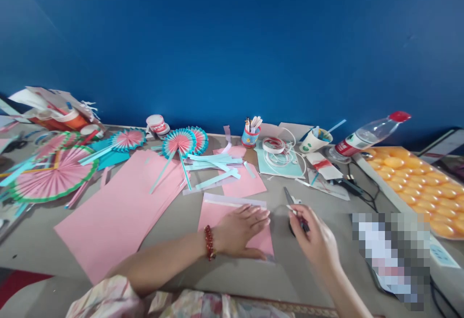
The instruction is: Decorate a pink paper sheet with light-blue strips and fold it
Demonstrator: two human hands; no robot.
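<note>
My left hand [241,231] lies flat, fingers stretched out, on a pink sheet of paper [213,214]. A pale strip [232,202] runs along that sheet's top edge, and a clear strip shows at its lower right corner. To the right, the fingers of my right hand [317,238] are closed around the dark handles of a pair of scissors [288,195]. The blades point away from me, low over the grey table. Part of the handles is hidden by the fingers. Light-blue paper strips [213,163] lie in a pile beyond the pink sheet.
Large pink sheets [108,216] and pleated paper fans [179,144] lie to the left. Along the wall stand a pencil cup [250,137], a paper cup [315,140] and a tilted bottle [369,137]. A blurred-out object [391,260] and an orange-patterned box [416,182] lie at right.
</note>
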